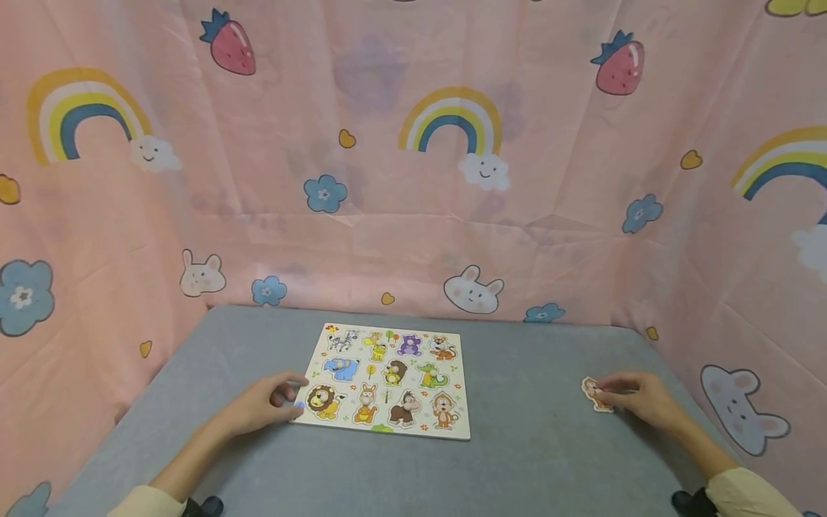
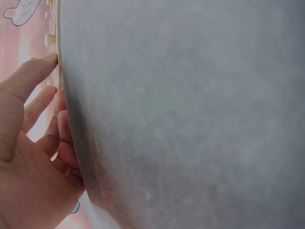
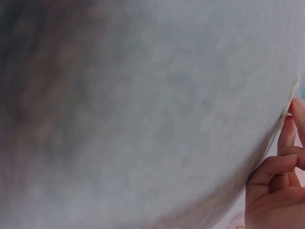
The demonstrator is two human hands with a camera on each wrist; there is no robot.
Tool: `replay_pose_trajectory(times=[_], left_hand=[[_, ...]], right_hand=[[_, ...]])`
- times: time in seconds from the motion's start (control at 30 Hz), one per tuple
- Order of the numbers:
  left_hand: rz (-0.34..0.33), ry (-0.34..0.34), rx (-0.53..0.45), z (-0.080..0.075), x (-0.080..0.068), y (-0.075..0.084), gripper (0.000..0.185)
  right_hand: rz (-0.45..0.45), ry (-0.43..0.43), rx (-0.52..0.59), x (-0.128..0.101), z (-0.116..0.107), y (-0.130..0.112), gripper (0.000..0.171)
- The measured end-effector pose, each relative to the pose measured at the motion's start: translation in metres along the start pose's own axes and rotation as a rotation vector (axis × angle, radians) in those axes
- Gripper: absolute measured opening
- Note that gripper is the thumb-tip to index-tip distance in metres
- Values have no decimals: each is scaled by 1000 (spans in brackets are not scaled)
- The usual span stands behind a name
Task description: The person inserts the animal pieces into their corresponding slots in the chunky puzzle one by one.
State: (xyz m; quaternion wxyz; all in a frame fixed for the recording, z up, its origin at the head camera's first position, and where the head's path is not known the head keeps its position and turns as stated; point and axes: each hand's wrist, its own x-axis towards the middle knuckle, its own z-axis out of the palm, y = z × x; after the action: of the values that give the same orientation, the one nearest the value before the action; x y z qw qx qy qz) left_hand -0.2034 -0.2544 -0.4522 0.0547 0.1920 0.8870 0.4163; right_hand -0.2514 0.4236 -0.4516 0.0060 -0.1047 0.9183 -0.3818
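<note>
The left hand (image 1: 268, 402) holds the puzzle board (image 1: 388, 380) steady. The right hand (image 1: 636, 398), lower right, pinches a small animal piece (image 1: 593, 393); lift it slowly.

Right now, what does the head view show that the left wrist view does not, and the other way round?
Only the head view shows the whole puzzle board with its animal pictures, the right hand touching a loose piece far right of the board, and the pink curtain. Only the left wrist view shows, close up, the fingers against the board's edge. Both show the left hand at the board's left side and the grey table.
</note>
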Motion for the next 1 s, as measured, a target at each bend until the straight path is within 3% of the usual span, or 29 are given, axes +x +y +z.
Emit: replay_pose_trajectory(times=[0.73, 1.0], left_hand=[[16, 3, 14, -1, -1, 2, 46], [8, 4, 5, -1, -1, 4, 45]], right_hand=[[19, 14, -67, 1, -2, -5, 22], [9, 45, -25, 7, -9, -26, 29]])
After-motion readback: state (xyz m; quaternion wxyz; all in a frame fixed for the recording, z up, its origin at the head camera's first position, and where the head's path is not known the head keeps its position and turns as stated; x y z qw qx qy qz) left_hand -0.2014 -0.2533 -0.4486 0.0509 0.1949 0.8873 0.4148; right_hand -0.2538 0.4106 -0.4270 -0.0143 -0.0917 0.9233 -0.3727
